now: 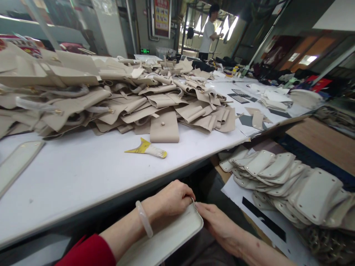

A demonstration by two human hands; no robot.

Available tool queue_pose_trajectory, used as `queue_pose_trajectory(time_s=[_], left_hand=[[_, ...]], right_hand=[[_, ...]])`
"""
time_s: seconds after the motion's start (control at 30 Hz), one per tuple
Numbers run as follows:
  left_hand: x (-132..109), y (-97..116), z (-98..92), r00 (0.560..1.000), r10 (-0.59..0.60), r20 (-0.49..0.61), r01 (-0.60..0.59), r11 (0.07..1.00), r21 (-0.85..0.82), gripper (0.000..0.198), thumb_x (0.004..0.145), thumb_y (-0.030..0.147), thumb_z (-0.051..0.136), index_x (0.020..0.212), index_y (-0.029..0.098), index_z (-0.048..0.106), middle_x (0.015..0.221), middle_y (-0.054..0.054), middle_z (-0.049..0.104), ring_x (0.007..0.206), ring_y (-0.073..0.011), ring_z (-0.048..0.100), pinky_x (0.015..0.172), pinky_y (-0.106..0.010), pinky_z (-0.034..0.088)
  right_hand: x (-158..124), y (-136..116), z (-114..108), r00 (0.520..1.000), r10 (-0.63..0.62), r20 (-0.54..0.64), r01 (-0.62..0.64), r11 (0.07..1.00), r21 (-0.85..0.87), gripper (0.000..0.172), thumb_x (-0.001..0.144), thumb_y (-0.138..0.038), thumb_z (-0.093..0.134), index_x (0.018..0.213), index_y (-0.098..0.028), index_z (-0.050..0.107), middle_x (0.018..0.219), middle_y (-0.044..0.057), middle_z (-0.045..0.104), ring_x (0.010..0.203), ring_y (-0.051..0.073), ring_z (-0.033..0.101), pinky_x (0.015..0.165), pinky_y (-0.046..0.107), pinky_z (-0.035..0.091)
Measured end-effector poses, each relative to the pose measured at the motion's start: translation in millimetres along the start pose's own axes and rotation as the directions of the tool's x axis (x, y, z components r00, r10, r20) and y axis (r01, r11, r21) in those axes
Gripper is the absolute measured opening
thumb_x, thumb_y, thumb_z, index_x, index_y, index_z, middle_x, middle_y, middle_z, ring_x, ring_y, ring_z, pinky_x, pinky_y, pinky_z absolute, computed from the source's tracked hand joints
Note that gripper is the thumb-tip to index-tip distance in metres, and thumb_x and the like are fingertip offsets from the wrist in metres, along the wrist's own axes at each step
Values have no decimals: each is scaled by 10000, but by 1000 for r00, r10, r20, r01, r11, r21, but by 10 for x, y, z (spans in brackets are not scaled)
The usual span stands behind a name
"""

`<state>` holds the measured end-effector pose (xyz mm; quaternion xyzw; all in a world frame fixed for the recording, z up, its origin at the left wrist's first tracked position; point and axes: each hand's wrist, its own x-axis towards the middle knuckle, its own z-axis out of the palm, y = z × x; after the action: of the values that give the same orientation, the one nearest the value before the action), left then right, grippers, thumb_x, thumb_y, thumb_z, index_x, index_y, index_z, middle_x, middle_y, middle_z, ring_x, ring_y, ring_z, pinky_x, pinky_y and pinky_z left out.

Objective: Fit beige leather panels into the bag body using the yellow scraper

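On my lap lies an off-white panel (pixel 177 236) with a rounded corner and a raised edge. The fingers of my left hand (pixel 176 197) are curled and pinch the panel's far edge near that corner. Close beside them, the thumb and fingers of my right hand (pixel 215 221) grip the same edge; the fingertips beneath it are hidden. Ahead on the white table (pixel 83 166) is a yellow-and-white forked tool (pixel 146 148), touched by neither hand. A similar long panel (pixel 20 162) with small studs rests at the table's left.
Beige bag pieces (pixel 133 99) with wrapped handles are heaped along the table. To my right, off-white studded panels (pixel 277 173) are stacked on a lower surface. Dark strips (pixel 240 96) and white sheets (pixel 274 98) lie farther back. A person (pixel 206 37) stands in the background.
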<state>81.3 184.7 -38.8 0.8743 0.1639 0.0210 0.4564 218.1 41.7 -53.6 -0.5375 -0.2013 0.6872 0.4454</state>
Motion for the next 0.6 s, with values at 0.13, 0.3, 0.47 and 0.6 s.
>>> queue_pose_trajectory(time_s=[0.13, 0.3, 0.47, 0.6], left_hand=[[-10, -10, -16, 1000, -24, 10, 24, 1000, -7, 340, 779, 139, 499, 978, 180, 771, 944, -42, 772, 859, -188, 700, 834, -263, 517], [-36, -77, -59, 1000, -21, 18, 22, 999, -32, 378, 744, 133, 493, 996, 200, 766, 963, -24, 770, 862, -189, 698, 814, -261, 523], [-298, -129, -159, 1000, -19, 4, 19, 998, -66, 457, 717, 150, 514, 1125, 219, 710, 1030, -23, 750, 877, -201, 690, 800, -282, 529], [-672, -140, -230, 987, -127, -97, 125, 992, -20, 512, 707, 144, 531, 1195, 223, 665, 1200, -52, 691, 1085, -237, 638, 991, -355, 469]], right_hand=[[13, -16, 1, 1000, -3, -10, 1, 981, -195, 510, 835, -613, 632, 949, -126, 736, 788, 25, 646, 722, 140, 491, 693, 266, 359], [18, -164, 37, 998, 22, -52, -46, 855, -516, 595, 891, -669, 483, 1049, -146, 722, 866, 39, 681, 824, 195, 555, 751, 312, 397], [66, -365, 102, 997, 82, -3, -59, 685, -727, 564, 933, -629, 424, 1227, -212, 662, 1094, 58, 704, 1058, 260, 591, 912, 375, 425], [87, -398, 83, 992, 124, 29, -63, 675, -735, 578, 947, -612, 418, 1384, -254, 541, 1302, 60, 637, 1230, 260, 538, 1065, 412, 361]])
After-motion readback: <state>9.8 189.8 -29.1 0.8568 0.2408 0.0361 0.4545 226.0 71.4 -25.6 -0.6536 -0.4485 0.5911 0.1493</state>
